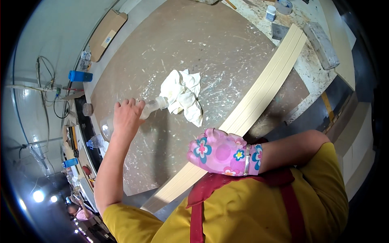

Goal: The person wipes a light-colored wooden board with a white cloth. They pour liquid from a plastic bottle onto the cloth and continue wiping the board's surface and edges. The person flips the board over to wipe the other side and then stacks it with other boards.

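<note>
My bare left hand [129, 116] is wrapped round a clear plastic bottle [151, 107]. The bottle lies tilted over the table, its mouth at the edge of a crumpled white cloth [178, 94]. In a pink flowered glove, my right hand [219, 152] is closed above a long pale grooved wooden strip [263, 91]. What its fingers grip, if anything, is hidden beneath the glove. The strip runs diagonally from beside my body to the far right corner of the table.
Beneath is a brown table board [150, 48] with white marks. Far right, a grey block [321, 45] and a white small bottle [271, 13] stand near the strip's end. A cardboard piece [107, 34] and a blue object [80, 76] lie along the left edge. Another person [83, 212] is far lower left.
</note>
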`<state>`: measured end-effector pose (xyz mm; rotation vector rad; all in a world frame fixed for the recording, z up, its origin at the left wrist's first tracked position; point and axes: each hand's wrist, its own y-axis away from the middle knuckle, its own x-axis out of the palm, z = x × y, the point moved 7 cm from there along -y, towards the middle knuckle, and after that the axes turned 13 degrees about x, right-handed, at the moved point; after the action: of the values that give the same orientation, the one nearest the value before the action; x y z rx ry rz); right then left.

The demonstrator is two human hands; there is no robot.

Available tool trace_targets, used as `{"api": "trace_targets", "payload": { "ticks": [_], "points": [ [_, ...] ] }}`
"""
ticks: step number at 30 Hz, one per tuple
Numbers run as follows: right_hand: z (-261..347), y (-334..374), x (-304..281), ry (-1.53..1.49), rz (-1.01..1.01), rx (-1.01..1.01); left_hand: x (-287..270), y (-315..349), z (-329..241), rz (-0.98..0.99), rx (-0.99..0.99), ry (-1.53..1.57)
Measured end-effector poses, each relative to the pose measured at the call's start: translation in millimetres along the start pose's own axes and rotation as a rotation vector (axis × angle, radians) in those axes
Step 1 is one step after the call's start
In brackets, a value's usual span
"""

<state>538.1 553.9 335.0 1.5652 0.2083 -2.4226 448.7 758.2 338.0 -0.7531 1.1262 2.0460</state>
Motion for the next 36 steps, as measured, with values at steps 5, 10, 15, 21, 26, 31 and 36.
{"api": "trace_targets", "payload": {
  "ticks": [5, 10, 15, 21, 26, 31, 36],
  "points": [
    [0.4, -3.3, 1.8, 0.002, -0.056, 0.003, 3.1, 1.8, 9.8, 0.041, 0.010, -0.017],
    [-4.4, -1.1, -10.0, -0.156, -0.246, 0.110, -2.9, -9.8, 7.8, -0.043, 0.033, 0.013],
    [-1.0, -1.1, -12.0, -0.011, -0.137, 0.060, 6.6, -12.9, 8.7, -0.010, 0.025, 0.067],
    [2.5, 1.1, -9.9, -0.023, -0.029, -0.055, 72.6, -3.5, 10.0, -0.211, -0.031, 0.785],
    [-1.6, -5.2, 11.9, -0.264, -0.052, 0.038, 63.9, -13.2, 42.5, -0.425, -0.189, 1.259],
    [2.6, -9.2, 23.3, -0.121, -0.159, 0.078, -92.7, -108.2, 46.5, -0.737, -0.004, 1.489],
    [26.8, -14.3, 54.3, 0.379, -0.092, -0.073, -161.0, -255.4, 25.0, -0.834, 0.203, 1.481]
  ]
}}
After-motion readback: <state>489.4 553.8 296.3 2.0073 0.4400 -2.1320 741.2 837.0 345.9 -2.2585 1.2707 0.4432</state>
